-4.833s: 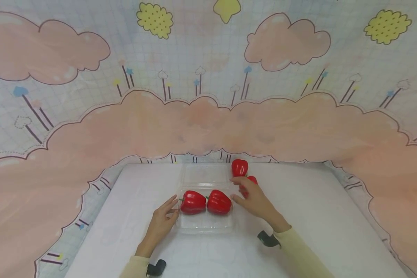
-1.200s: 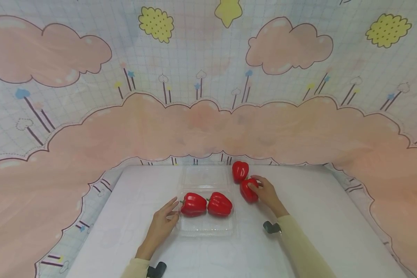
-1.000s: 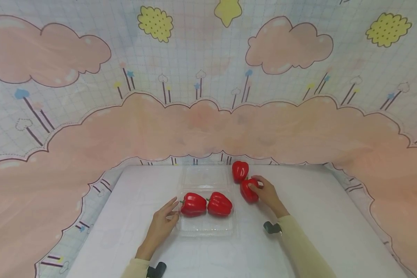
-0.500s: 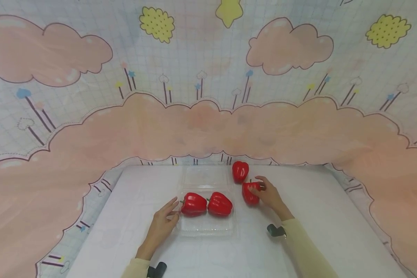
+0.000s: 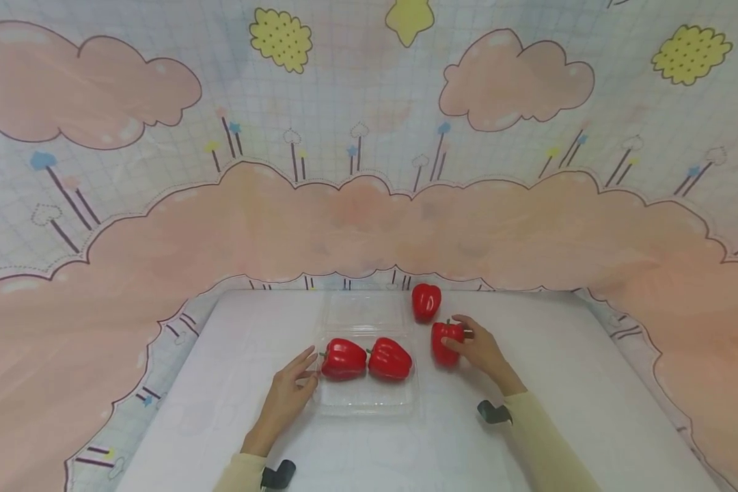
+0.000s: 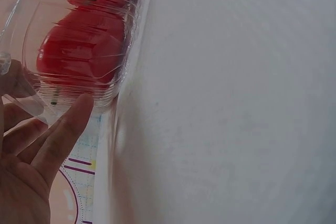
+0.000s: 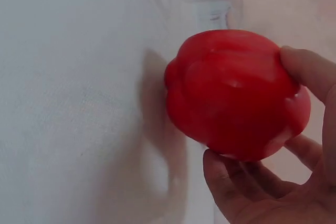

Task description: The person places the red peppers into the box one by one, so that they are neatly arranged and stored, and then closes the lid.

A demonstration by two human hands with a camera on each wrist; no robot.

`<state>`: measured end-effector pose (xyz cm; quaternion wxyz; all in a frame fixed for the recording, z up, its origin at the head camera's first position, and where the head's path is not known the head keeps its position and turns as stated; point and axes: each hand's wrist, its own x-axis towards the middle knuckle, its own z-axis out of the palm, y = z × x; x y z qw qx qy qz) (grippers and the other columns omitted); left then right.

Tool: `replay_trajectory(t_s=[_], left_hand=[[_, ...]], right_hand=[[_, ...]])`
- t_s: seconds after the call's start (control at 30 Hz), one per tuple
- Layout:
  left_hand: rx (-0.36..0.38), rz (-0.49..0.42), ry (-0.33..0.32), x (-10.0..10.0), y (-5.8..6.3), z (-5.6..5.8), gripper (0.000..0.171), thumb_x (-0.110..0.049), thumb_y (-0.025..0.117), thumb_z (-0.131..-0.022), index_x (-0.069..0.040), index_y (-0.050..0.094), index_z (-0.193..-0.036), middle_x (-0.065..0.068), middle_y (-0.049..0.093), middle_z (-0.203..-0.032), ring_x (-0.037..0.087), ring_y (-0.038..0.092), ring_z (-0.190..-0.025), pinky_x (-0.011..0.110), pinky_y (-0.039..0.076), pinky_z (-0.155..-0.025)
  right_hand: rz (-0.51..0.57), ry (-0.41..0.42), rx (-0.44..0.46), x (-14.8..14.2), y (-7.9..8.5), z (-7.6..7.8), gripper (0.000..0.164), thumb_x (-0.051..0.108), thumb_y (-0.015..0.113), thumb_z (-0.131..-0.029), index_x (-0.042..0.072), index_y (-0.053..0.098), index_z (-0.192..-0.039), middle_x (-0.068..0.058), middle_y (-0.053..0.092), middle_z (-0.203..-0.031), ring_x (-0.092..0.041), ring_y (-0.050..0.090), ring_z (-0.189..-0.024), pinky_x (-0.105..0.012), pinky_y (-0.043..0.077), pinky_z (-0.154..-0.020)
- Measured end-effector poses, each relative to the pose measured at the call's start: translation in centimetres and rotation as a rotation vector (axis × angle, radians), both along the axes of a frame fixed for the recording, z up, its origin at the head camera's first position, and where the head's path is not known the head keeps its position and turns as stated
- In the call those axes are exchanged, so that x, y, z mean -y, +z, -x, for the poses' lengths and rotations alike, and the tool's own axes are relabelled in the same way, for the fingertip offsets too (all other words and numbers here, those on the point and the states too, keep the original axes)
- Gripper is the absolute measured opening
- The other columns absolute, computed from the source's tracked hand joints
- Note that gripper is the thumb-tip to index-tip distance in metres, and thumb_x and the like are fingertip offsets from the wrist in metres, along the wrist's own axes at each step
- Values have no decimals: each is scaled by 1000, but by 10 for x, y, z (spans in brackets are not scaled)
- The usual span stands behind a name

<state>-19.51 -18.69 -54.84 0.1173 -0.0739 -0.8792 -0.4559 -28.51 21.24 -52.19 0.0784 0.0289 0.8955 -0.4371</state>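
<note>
My right hand (image 5: 481, 349) grips a red bell pepper (image 7: 231, 93) between thumb and fingers, to the right of a clear plastic clamshell box (image 5: 364, 403). In the right wrist view its shadow falls on the tabletop beside it. Inside the box's near half lie two more red bell peppers, a left one (image 5: 343, 359) and a right one (image 5: 390, 359), side by side with stems to the left. The box's lid (image 5: 364, 311) is folded back. My left hand (image 5: 285, 393) touches the box's left end with extended fingers; the left wrist view shows a fingertip (image 6: 84, 103) against the ribbed wall.
Another red bell pepper (image 5: 426, 303) stands near the back of the white table (image 5: 221, 383), right of the lid. Behind the table hangs a backdrop cloth (image 5: 369, 225) printed with clouds. Each wrist carries a small black camera mount, such as the right one (image 5: 494, 412).
My right hand has moved from beside the box to the bell pepper, taken hold of it and shifted it slightly right and nearer, away from the back pepper. My left hand has stayed put.
</note>
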Motion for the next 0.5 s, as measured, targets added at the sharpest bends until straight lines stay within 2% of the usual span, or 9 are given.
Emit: replay_trajectory(t_s=[0.5], left_hand=[[27,12,4,-1,4,-2,46,-5,65,-88,-4,60,-134,8,51,-149,26,71,-105,28,62,-80]], right_hand=[[8,38,-55,3,18,-12,84,44,78,-79,23,37,-149,-14,45,-148,-39,43,-135,-53,55,-96]])
